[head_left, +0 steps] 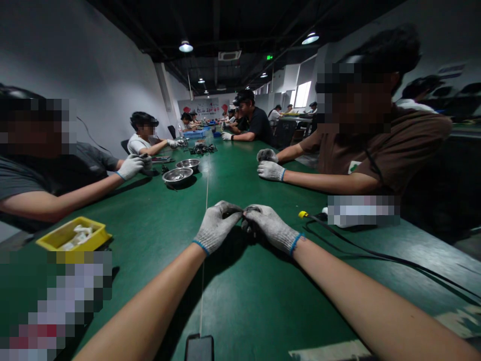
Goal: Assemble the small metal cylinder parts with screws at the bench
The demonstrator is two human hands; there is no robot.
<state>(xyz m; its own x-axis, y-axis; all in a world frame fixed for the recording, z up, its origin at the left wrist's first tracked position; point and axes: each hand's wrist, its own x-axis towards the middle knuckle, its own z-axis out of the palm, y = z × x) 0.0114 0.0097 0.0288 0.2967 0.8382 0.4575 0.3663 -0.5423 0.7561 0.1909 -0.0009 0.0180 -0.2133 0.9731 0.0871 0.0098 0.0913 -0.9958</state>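
Both my hands wear grey-white knit gloves with blue cuffs and meet above the green table (229, 311). My left hand (219, 224) is closed, its thumb and fingers pinched together at the tips. Facing it, my right hand (268, 224) is closed in a pinch as well. The fingertips come together around something small and dark, too small and blurred to name. Darker glove fingers of the right hand hang below that point. A thin pale cord runs along the table under my left hand.
Ahead on the left stand two metal bowls (178, 176). A yellow bin (75, 235) with white pieces sits at left. To the right lie a black cable with a yellow end (302, 215) and a blurred white object. A dark device (199, 348) lies near me. Gloved co-workers sit along both sides.
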